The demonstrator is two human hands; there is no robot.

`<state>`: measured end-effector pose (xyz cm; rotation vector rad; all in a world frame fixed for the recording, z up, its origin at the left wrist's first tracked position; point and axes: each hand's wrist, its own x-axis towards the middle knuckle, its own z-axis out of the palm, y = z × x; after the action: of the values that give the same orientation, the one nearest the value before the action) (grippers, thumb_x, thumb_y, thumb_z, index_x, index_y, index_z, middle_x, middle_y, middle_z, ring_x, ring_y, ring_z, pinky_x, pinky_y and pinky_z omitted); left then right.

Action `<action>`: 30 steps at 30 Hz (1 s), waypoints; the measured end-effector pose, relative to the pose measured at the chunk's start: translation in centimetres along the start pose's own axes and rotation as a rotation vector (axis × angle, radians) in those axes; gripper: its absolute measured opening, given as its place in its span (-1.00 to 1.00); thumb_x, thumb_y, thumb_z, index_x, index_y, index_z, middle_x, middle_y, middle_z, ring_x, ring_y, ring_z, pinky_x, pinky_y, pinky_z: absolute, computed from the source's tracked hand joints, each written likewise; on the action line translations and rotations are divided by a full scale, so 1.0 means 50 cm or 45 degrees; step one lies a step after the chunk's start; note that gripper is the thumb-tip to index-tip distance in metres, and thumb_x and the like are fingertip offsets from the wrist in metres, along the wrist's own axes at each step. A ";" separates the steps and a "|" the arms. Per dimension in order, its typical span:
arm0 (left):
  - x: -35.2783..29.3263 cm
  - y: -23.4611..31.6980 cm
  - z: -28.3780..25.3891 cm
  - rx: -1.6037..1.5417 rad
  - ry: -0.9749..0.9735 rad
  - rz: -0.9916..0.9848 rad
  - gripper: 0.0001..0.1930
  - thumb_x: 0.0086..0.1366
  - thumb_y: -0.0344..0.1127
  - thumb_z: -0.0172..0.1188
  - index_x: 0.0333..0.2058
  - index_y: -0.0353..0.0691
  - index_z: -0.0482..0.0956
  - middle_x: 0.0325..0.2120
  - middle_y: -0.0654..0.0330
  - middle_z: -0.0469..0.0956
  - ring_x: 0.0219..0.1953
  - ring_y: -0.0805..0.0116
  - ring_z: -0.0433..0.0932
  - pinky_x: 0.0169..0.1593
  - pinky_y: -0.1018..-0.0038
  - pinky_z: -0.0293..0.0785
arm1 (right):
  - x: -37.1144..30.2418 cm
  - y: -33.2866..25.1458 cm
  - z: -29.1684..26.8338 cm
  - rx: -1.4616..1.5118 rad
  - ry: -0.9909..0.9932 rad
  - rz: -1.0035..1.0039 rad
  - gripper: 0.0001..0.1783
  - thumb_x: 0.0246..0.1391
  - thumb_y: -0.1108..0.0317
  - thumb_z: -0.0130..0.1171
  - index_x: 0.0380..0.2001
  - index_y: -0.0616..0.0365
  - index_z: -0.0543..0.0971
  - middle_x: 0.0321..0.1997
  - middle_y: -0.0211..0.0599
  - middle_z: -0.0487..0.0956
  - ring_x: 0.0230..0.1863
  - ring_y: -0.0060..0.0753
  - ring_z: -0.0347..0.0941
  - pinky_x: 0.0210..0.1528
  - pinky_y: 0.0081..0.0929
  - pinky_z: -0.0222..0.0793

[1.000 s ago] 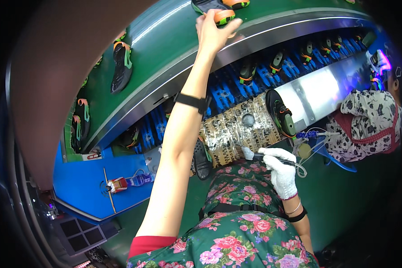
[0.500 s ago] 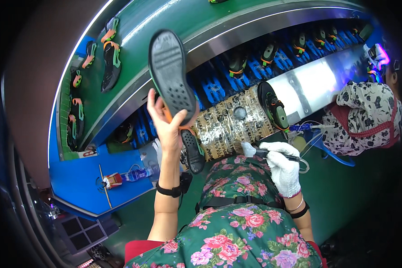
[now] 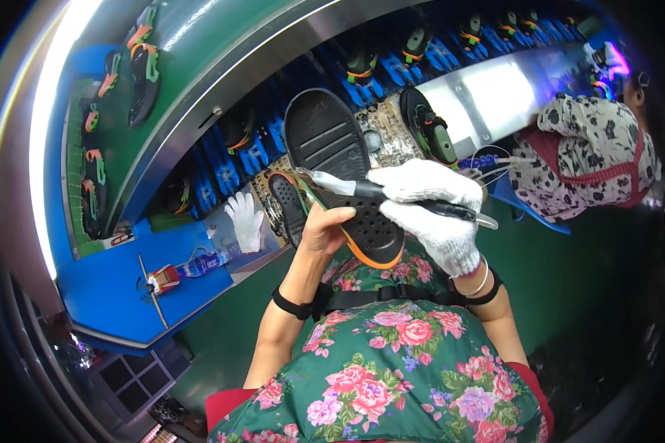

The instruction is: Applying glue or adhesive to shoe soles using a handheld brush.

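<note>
Already in hand, a sole-up black shoe (image 3: 324, 127) is occupying 12 o'clock, left hand (image 3: 325, 232) pinching its edge; gloved right hand (image 3: 434, 230) is pinching a brush (image 3: 366, 190), bristles (image 3: 329, 181) pointing toward 9 o'clock, brushing apparently awaiting completion.

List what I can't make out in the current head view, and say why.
In the head view:
Held shoe: its far side is turned from the camera.
Left hand: most fingers are hidden behind the shoe.
Brush-like tool: part of its handle is covered by the gloved right hand.
Small shoes at upper right: details too small.
Green belt: cut off by the upper edge.
</note>
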<state>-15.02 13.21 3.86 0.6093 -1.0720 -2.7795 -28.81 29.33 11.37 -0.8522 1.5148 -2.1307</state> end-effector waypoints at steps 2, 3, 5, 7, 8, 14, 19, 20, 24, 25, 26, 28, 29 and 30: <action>-0.004 -0.021 -0.008 -0.294 -0.144 0.032 -0.25 0.21 0.05 0.24 0.27 -0.29 0.34 0.19 -0.03 0.46 0.22 0.04 0.47 0.31 0.09 0.36 | 0.004 0.002 -0.007 -0.042 -0.012 -0.051 -0.78 -0.16 0.69 0.37 -0.36 0.33 0.65 -0.17 0.05 0.70 -0.13 -0.19 0.65 -0.07 -0.35 0.56; -0.002 -0.030 -0.005 -0.542 -0.191 0.023 -0.14 0.24 0.31 0.19 0.30 -0.24 0.32 0.21 0.00 0.45 0.22 0.05 0.47 0.32 0.09 0.35 | 0.004 0.002 -0.004 -0.070 -0.041 -0.110 -0.79 -0.16 0.70 0.37 -0.36 0.33 0.65 -0.17 0.04 0.70 -0.14 -0.20 0.65 -0.07 -0.34 0.56; 0.029 -0.012 0.052 -0.755 -0.261 0.045 0.02 0.22 0.64 -0.24 0.31 -0.15 0.32 0.21 0.06 0.46 0.22 0.09 0.45 0.30 0.11 0.35 | 0.005 -0.022 0.009 -0.141 0.055 -0.119 -0.74 -0.10 0.64 0.35 -0.25 0.29 0.68 -0.14 -0.02 0.70 -0.14 -0.19 0.65 -0.09 -0.33 0.55; 0.034 -0.013 0.065 -0.720 -0.191 0.086 -0.04 0.30 0.59 -0.36 0.32 -0.12 0.32 0.22 0.10 0.44 0.23 0.14 0.44 0.30 0.15 0.36 | 0.006 -0.018 0.005 -0.317 0.034 -0.231 -0.72 -0.09 0.62 0.35 -0.22 0.27 0.68 -0.12 -0.03 0.70 -0.13 -0.19 0.65 -0.08 -0.33 0.55; 0.034 -0.017 0.065 -0.715 -0.191 0.082 -0.04 0.30 0.59 -0.36 0.32 -0.12 0.32 0.22 0.10 0.44 0.23 0.14 0.44 0.30 0.15 0.36 | 0.007 -0.010 0.002 -0.418 0.011 -0.293 -0.72 -0.08 0.62 0.35 -0.21 0.27 0.68 -0.11 -0.04 0.70 -0.13 -0.19 0.64 -0.08 -0.32 0.54; 0.012 -0.040 0.053 -0.747 -0.234 0.158 -0.11 0.38 0.51 -0.38 0.40 -0.06 0.19 0.33 0.19 0.30 0.33 0.17 0.30 0.40 0.20 0.17 | 0.014 0.000 0.001 -0.627 -0.042 -0.429 -0.66 -0.04 0.57 0.34 -0.12 0.22 0.68 -0.04 -0.09 0.69 -0.10 -0.18 0.63 -0.05 -0.32 0.53; 0.010 -0.064 0.111 -0.137 0.242 0.084 -0.04 0.32 0.59 -0.44 0.41 -0.05 0.13 0.32 0.15 0.29 0.34 0.14 0.29 0.40 0.18 0.19 | 0.008 0.008 0.013 -0.738 -0.070 -0.467 -0.61 -0.01 0.54 0.33 -0.04 0.18 0.68 0.01 -0.14 0.68 -0.07 -0.18 0.62 -0.03 -0.31 0.51; 0.006 -0.063 0.094 0.053 0.245 0.088 0.00 0.28 0.62 -0.46 0.37 -0.11 0.20 0.27 0.15 0.35 0.30 0.17 0.34 0.37 0.20 0.24 | 0.007 0.004 0.018 -0.726 -0.067 -0.477 -0.61 -0.01 0.54 0.33 -0.04 0.18 0.68 0.01 -0.14 0.68 -0.07 -0.18 0.62 -0.03 -0.31 0.51; 0.002 -0.081 0.048 -0.383 0.015 0.262 0.02 0.24 0.66 -0.43 0.29 -0.11 0.33 0.20 0.17 0.43 0.23 0.21 0.40 0.32 0.22 0.31 | -0.011 -0.008 0.028 -0.564 -0.214 -0.552 -0.60 0.05 0.46 0.27 0.01 0.10 0.67 -0.03 -0.21 0.67 -0.05 -0.16 0.59 -0.03 -0.27 0.50; 0.002 -0.068 0.067 -0.147 0.349 0.184 0.01 0.24 0.66 -0.42 0.29 -0.08 0.33 0.20 0.18 0.42 0.23 0.21 0.40 0.32 0.21 0.31 | -0.006 -0.007 0.025 -0.562 -0.190 -0.535 -0.60 0.05 0.46 0.28 0.01 0.10 0.67 -0.03 -0.21 0.67 -0.05 -0.16 0.59 -0.04 -0.27 0.50; 0.004 -0.076 0.065 -0.100 0.400 0.204 0.00 0.24 0.66 -0.41 0.33 -0.02 0.30 0.22 0.20 0.41 0.24 0.18 0.40 0.34 0.18 0.29 | 0.001 -0.003 0.019 -0.572 -0.151 -0.519 -0.60 0.04 0.46 0.28 0.01 0.10 0.67 -0.03 -0.21 0.67 -0.06 -0.16 0.59 -0.04 -0.27 0.50; 0.010 -0.071 0.058 -0.364 0.069 0.271 -0.04 0.30 0.60 -0.44 0.37 -0.04 0.23 0.25 0.20 0.38 0.27 0.18 0.37 0.37 0.18 0.23 | 0.008 0.010 0.016 -0.592 -0.100 -0.512 -0.60 0.04 0.47 0.28 0.00 0.10 0.67 -0.04 -0.21 0.67 -0.07 -0.16 0.59 -0.05 -0.27 0.50; 0.013 -0.071 0.040 -0.666 -0.247 0.302 -0.08 0.35 0.55 -0.46 0.38 -0.06 0.21 0.26 0.17 0.37 0.29 0.20 0.35 0.39 0.20 0.20 | 0.008 0.017 0.022 -0.601 -0.094 -0.515 -0.60 0.03 0.47 0.29 0.00 0.10 0.67 -0.04 -0.21 0.67 -0.07 -0.16 0.59 -0.05 -0.27 0.51; 0.014 -0.063 0.046 -0.326 0.004 0.282 -0.08 0.36 0.54 -0.46 0.37 -0.07 0.21 0.26 0.16 0.38 0.29 0.19 0.35 0.39 0.20 0.21 | 0.008 0.024 0.024 -0.606 -0.092 -0.519 -0.60 0.03 0.47 0.29 -0.01 0.09 0.67 -0.04 -0.21 0.67 -0.07 -0.16 0.59 -0.05 -0.27 0.51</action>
<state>-16.44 16.83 3.07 0.4347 -0.7153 -2.6583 -28.31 27.82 10.60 -1.4940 1.9838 -1.9859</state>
